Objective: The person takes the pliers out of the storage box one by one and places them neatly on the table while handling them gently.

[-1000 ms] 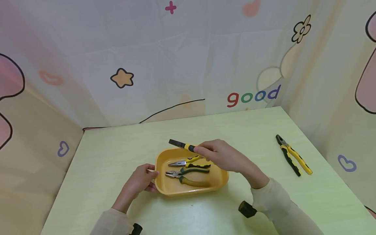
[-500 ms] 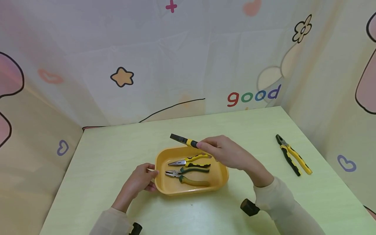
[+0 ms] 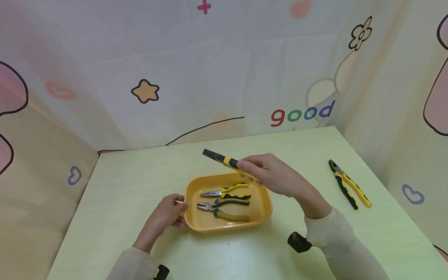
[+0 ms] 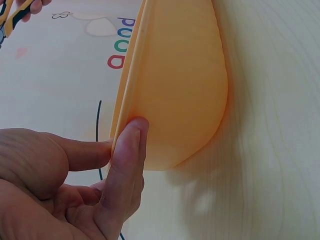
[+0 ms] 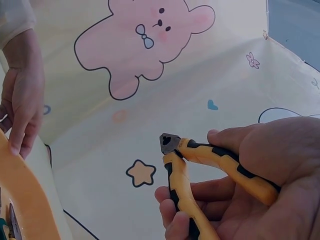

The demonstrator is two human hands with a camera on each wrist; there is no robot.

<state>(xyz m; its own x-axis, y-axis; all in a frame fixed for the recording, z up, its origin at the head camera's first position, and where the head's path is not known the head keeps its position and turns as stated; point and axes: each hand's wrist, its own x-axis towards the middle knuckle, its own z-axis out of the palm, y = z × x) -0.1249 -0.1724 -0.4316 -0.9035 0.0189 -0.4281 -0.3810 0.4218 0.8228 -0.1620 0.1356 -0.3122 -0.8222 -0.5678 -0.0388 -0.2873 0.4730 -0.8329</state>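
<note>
The right hand [image 3: 276,175] has its grip clamped round the spread handles of some yellow-and-black pliers [image 3: 231,162], held up over the far side of the yellow tray [image 3: 259,212], while the left hand [image 3: 168,213] pinches that tray's left rim. Inside the tray I can see long-nose pliers [image 3: 221,192] lying just beyond green-handled pliers [image 3: 214,207], and well off to its right another pair [image 3: 351,185] lies on the counter [image 3: 140,175].
</note>
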